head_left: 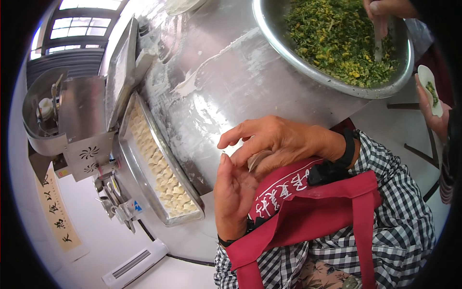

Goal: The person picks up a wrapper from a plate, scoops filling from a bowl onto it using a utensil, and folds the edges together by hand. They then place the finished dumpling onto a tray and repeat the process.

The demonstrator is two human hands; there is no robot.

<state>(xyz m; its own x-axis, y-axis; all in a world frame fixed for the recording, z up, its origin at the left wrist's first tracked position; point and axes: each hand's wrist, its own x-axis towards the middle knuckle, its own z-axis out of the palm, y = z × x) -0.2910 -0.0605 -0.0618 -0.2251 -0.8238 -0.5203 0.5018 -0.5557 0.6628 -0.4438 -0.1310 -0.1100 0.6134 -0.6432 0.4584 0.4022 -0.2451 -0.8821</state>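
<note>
My right hand curls over a small pale piece, apparently dough, mostly hidden by my fingers. My left hand is raised beneath it, palm toward the right and fingers partly curled up against the same spot; what they hold is hidden. Both hands are above my red apron, near the steel table's front edge. Left of them a long metal tray holds rows of pale dumplings.
A steel bowl of chopped green-and-yellow filling stands at the back right of the table, another person's hand in it with a utensil. At right, a hand holds a filled wrapper. A steel machine and flat trays are left.
</note>
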